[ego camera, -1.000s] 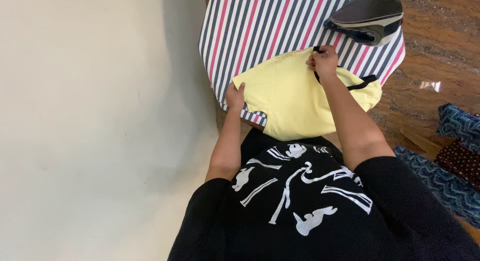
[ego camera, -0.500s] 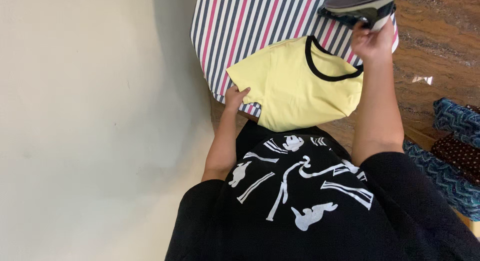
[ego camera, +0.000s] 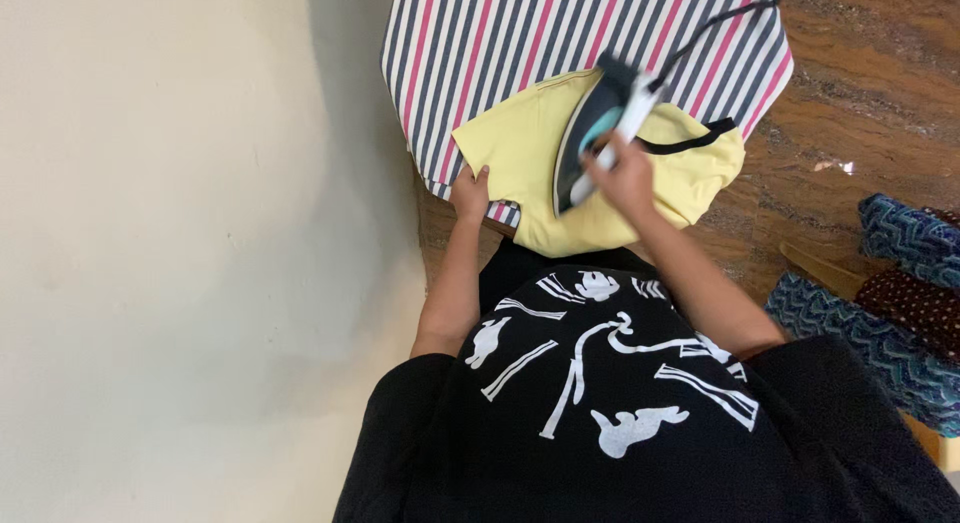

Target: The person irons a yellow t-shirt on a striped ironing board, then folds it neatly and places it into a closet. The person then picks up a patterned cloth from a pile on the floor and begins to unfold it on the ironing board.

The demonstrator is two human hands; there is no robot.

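Yellow soft shirt pinned by flat left hand; right hand grips iron.

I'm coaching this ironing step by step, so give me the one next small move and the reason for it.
Probably glide the iron slowly toward the black collar. The right hand grips its handle over the yellow shirt, and the left hand pins the shirt's edge on the striped board, so the cloth should stay flat.
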